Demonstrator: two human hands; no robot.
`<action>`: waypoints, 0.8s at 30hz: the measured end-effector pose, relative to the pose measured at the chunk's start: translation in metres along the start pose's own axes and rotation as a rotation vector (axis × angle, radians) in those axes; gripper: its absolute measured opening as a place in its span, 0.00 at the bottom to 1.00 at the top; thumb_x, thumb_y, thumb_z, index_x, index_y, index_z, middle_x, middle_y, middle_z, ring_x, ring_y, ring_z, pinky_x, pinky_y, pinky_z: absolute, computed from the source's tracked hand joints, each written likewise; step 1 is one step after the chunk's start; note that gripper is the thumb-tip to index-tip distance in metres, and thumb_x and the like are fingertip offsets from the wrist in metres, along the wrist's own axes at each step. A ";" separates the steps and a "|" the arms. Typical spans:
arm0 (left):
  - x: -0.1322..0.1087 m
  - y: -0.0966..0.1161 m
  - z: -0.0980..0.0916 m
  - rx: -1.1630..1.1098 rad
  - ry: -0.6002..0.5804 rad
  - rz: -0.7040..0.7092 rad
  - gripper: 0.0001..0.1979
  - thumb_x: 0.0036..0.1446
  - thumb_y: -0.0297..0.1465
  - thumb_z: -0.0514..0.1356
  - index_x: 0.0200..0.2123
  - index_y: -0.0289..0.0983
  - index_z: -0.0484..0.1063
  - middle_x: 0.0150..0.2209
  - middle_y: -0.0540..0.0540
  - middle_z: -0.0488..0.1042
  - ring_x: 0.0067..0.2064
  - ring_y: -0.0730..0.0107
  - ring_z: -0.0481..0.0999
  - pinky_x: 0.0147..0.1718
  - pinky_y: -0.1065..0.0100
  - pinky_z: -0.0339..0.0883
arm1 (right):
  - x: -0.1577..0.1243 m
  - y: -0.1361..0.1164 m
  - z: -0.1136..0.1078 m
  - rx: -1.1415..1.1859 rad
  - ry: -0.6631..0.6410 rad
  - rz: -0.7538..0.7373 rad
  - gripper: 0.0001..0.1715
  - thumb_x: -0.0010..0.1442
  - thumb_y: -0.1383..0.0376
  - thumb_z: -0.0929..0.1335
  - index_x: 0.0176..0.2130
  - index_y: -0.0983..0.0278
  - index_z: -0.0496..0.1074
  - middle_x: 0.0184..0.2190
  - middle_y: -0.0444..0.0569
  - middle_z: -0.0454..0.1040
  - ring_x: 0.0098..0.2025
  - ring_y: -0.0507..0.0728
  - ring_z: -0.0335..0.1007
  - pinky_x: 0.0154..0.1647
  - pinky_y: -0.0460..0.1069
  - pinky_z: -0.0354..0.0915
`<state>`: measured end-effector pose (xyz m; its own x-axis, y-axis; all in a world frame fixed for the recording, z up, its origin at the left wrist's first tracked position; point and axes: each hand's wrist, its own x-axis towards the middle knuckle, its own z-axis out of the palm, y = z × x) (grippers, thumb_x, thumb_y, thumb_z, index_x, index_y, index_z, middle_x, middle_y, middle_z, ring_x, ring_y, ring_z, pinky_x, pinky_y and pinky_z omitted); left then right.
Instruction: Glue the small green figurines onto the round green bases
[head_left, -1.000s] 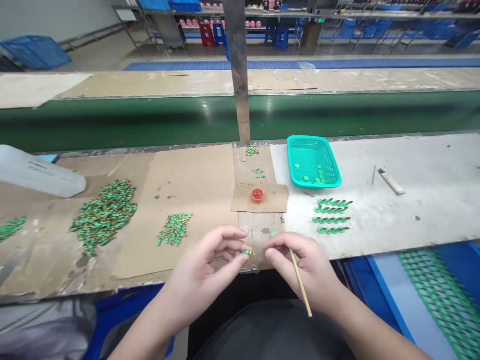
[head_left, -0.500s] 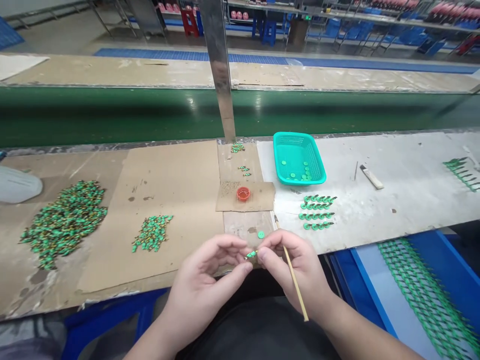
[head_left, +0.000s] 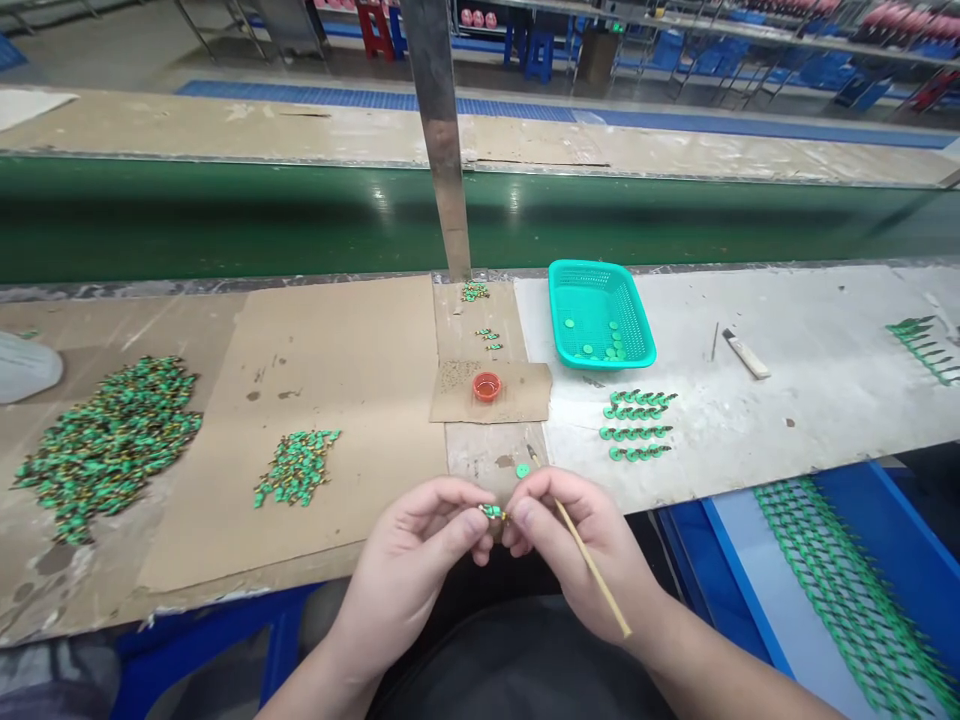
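Beyond the work table (head_left: pixel 476 450), a green strip (head_left: pixel 285 225) is seen, with a metal post (head_left: pixel 439 150) set upright at the table's far edge. Brown cardboard (head_left: pixel 352 370) is laid left of centre, and a pale sheet (head_left: pixel 795 370) is spread on the right. A small green and gold piece (head_left: pixel 492 511) is held at the near edge of the table, between the two hands. It is pinched between thumb and fingertips of the left hand (head_left: pixel 420 550). A thin brush (head_left: pixel 592 565) is held slantwise in the right hand (head_left: pixel 592 540), its tip pointed away from the body; the thumb and forefinger are closed at the piece's right end, but whether the piece is gripped by them cannot be told. A green disc (head_left: pixel 523 470) is noted just beyond the right hand. A red cup (head_left: pixel 487 387) is stood on a cardboard scrap (head_left: pixel 525 405), farther from the hands. Similar pieces are gathered on the left in a large pile (head_left: pixel 112 440) and a smaller pile (head_left: pixel 296 465). More discs are contained in a green basket (head_left: pixel 589 285), and four rows of stemmed discs (head_left: pixel 637 433) are set out nearer the hands.
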<state>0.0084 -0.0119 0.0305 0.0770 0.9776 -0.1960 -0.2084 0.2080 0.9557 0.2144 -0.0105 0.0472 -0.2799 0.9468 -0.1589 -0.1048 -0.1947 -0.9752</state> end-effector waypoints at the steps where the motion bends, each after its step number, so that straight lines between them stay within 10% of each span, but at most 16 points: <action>1: 0.002 -0.002 -0.004 0.011 0.012 0.006 0.28 0.58 0.59 0.81 0.38 0.39 0.89 0.26 0.46 0.82 0.25 0.67 0.82 0.26 0.68 0.82 | 0.001 0.001 -0.004 -0.045 0.029 -0.068 0.29 0.81 0.39 0.70 0.44 0.59 0.82 0.32 0.46 0.81 0.34 0.56 0.80 0.39 0.51 0.79; 6: 0.011 -0.011 -0.021 0.450 -0.064 0.365 0.06 0.74 0.37 0.72 0.42 0.43 0.87 0.42 0.46 0.88 0.43 0.66 0.89 0.41 0.69 0.84 | 0.008 0.002 -0.033 -0.450 0.313 -0.338 0.26 0.86 0.45 0.64 0.47 0.56 0.82 0.35 0.47 0.77 0.39 0.58 0.77 0.42 0.52 0.76; 12: 0.018 -0.029 -0.013 0.968 -0.320 0.837 0.09 0.78 0.24 0.62 0.51 0.41 0.81 0.55 0.45 0.90 0.52 0.62 0.87 0.52 0.61 0.80 | 0.022 0.004 -0.040 -0.484 0.350 -0.345 0.13 0.83 0.61 0.69 0.60 0.56 0.82 0.44 0.48 0.85 0.42 0.57 0.84 0.46 0.52 0.81; 24: 0.007 -0.056 0.001 1.141 -0.203 0.881 0.14 0.75 0.17 0.58 0.54 0.35 0.80 0.60 0.38 0.88 0.52 0.53 0.81 0.50 0.53 0.72 | 0.069 0.008 -0.031 -0.616 0.436 -0.519 0.08 0.84 0.60 0.69 0.49 0.56 0.78 0.41 0.47 0.83 0.40 0.57 0.85 0.44 0.54 0.81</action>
<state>0.0218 -0.0171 -0.0241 0.4899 0.7306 0.4757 0.6051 -0.6777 0.4177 0.2235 0.0607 0.0237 0.0586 0.9146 0.4002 0.4461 0.3346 -0.8301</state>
